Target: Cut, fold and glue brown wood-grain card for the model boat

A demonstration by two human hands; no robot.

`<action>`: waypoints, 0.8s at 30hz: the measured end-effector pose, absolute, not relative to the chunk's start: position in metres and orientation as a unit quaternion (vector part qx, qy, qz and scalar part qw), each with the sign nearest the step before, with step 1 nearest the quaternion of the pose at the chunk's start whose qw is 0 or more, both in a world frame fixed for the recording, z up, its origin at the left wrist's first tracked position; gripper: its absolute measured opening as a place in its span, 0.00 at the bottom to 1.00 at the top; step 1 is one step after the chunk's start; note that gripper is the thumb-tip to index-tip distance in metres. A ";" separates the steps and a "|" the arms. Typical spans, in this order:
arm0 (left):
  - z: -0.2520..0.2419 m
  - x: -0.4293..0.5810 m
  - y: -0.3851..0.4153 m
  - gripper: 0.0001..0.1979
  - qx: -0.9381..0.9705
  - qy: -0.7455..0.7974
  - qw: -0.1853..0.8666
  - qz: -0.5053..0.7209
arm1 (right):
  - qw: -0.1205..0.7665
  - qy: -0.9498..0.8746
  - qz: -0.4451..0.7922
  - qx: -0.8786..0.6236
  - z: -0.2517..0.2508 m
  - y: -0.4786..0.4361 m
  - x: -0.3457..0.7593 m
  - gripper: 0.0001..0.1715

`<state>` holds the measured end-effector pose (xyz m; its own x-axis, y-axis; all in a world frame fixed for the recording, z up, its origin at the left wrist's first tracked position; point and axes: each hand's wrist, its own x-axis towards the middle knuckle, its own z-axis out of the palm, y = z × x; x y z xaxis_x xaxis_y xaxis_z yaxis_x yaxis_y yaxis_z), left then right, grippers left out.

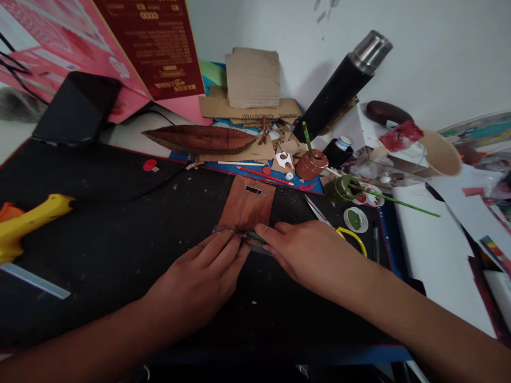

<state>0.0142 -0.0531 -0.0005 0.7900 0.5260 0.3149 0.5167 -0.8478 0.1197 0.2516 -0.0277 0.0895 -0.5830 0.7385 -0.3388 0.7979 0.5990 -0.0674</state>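
A brown painted cardboard piece with a small slot near its top lies on the black mat. My left hand lies flat with its fingers stretched onto the piece's near edge. My right hand presses its fingertips on the same edge from the right. Between the fingertips a thin green and clear strip shows along that edge. What the fingers pinch there is mostly hidden.
A yellow glue gun lies at the left. Yellow-handled scissors sit just right of my right hand. A brown model boat, paint pots with brushes, a black flask and cardboard scraps crowd the back.
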 end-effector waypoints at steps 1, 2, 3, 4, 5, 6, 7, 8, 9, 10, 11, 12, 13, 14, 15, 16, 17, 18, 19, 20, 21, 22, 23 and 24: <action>0.000 0.014 -0.053 0.23 0.946 0.274 0.013 0.172 | 0.140 0.883 -0.107 0.436 0.090 -0.028 0.251 0.20; 0.000 0.014 -0.053 0.23 0.946 0.274 0.012 0.173 | 0.142 0.882 -0.107 0.437 0.090 -0.028 0.251 0.20; 0.001 0.014 -0.053 0.22 0.946 0.274 0.011 0.173 | 0.144 0.881 -0.108 0.438 0.091 -0.028 0.252 0.20; 0.002 0.014 -0.053 0.22 0.946 0.275 0.011 0.173 | 0.147 0.879 -0.109 0.439 0.092 -0.028 0.252 0.19; 0.002 0.014 -0.052 0.22 0.946 0.275 0.011 0.171 | 0.150 0.878 -0.109 0.441 0.093 -0.029 0.253 0.20; 0.003 0.014 -0.052 0.22 0.946 0.275 0.011 0.169 | 0.153 0.877 -0.108 0.442 0.094 -0.029 0.253 0.20; 0.004 0.014 -0.052 0.22 0.947 0.274 0.010 0.167 | 0.157 0.877 -0.107 0.442 0.095 -0.029 0.254 0.21; 0.004 0.014 -0.052 0.21 0.948 0.272 0.009 0.166 | 0.159 0.876 -0.106 0.443 0.096 -0.029 0.255 0.21; 0.004 0.014 -0.052 0.21 0.948 0.270 0.008 0.168 | 0.161 0.875 -0.105 0.444 0.096 -0.030 0.255 0.22; 0.004 0.014 -0.052 0.22 0.948 0.269 0.009 0.171 | 0.161 0.875 -0.105 0.445 0.097 -0.030 0.255 0.22; 0.004 0.014 -0.052 0.22 0.947 0.269 0.011 0.173 | 0.160 0.875 -0.107 0.445 0.097 -0.030 0.256 0.21; 0.003 0.014 -0.052 0.22 0.946 0.271 0.014 0.176 | 0.158 0.875 -0.108 0.446 0.096 -0.031 0.256 0.21; 0.003 0.014 -0.052 0.22 0.946 0.272 0.017 0.178 | 0.155 0.875 -0.109 0.446 0.096 -0.031 0.256 0.21; 0.002 0.014 -0.052 0.21 0.946 0.272 0.019 0.177 | 0.153 0.875 -0.109 0.447 0.096 -0.032 0.257 0.20; 0.002 0.014 -0.052 0.21 0.946 0.273 0.020 0.176 | 0.151 0.875 -0.109 0.447 0.096 -0.032 0.257 0.20; 0.002 0.015 -0.052 0.21 0.946 0.273 0.019 0.175 | 0.150 0.875 -0.109 0.447 0.096 -0.032 0.258 0.20; 0.002 0.015 -0.052 0.21 0.946 0.273 0.018 0.172 | 0.149 0.875 -0.110 0.447 0.097 -0.033 0.258 0.20; 0.002 0.015 -0.052 0.21 0.947 0.273 0.016 0.170 | 0.149 0.875 -0.110 0.447 0.097 -0.033 0.258 0.20; 0.002 0.015 -0.052 0.22 0.947 0.272 0.015 0.169 | 0.147 0.875 -0.111 0.447 0.097 -0.033 0.259 0.20; 0.003 0.015 -0.052 0.22 0.947 0.271 0.014 0.170 | 0.145 0.876 -0.111 0.447 0.097 -0.033 0.258 0.20; 0.003 0.015 -0.052 0.22 0.947 0.271 0.013 0.171 | 0.142 0.877 -0.111 0.446 0.096 -0.032 0.258 0.20; 0.003 0.015 -0.052 0.22 0.947 0.271 0.014 0.171 | 0.139 0.878 -0.110 0.445 0.095 -0.032 0.257 0.20; 0.003 0.015 -0.052 0.22 0.947 0.272 0.014 0.172 | 0.134 0.879 -0.110 0.444 0.095 -0.032 0.255 0.20; 0.003 0.015 -0.052 0.22 0.946 0.274 0.015 0.171 | 0.130 0.880 -0.111 0.443 0.094 -0.031 0.254 0.20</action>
<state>0.0145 -0.0525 0.0027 0.7915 0.5231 0.3160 0.5129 -0.8497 0.1219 0.2537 -0.0310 0.0937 -0.5744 0.7507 -0.3265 0.8081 0.5836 -0.0799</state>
